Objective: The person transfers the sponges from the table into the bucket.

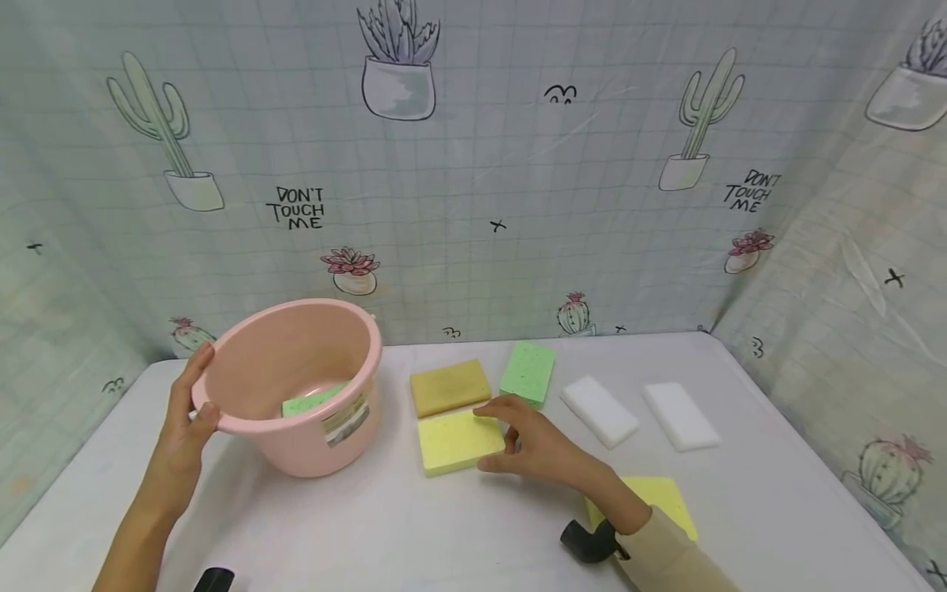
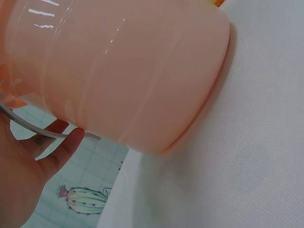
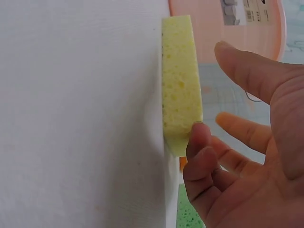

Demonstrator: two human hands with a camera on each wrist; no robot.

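Note:
My left hand (image 1: 177, 444) grips the rim of a pink plastic bucket (image 1: 311, 460) at its left side, thumb over the edge. A green sponge (image 1: 314, 400) lies inside the bucket. In the left wrist view, the bucket's outer wall (image 2: 142, 71) fills the middle, and a thin grey handle (image 2: 33, 127) passes by the hand. My right hand (image 1: 540, 444) is at the right end of a pale yellow sponge (image 1: 455, 442). From the right wrist view, a curled fingertip appears to touch this sponge (image 3: 181, 80), while the thumb stands apart from it.
Behind the pale yellow sponge lies a darker yellow sponge (image 1: 450, 386), beside a green sponge (image 1: 528, 372). Two white sponges (image 1: 599, 409) lie farther right. Another yellow sponge (image 1: 669, 501) is partly under the right forearm. A patterned cloth (image 1: 488, 181) hangs behind the white table (image 1: 414, 543).

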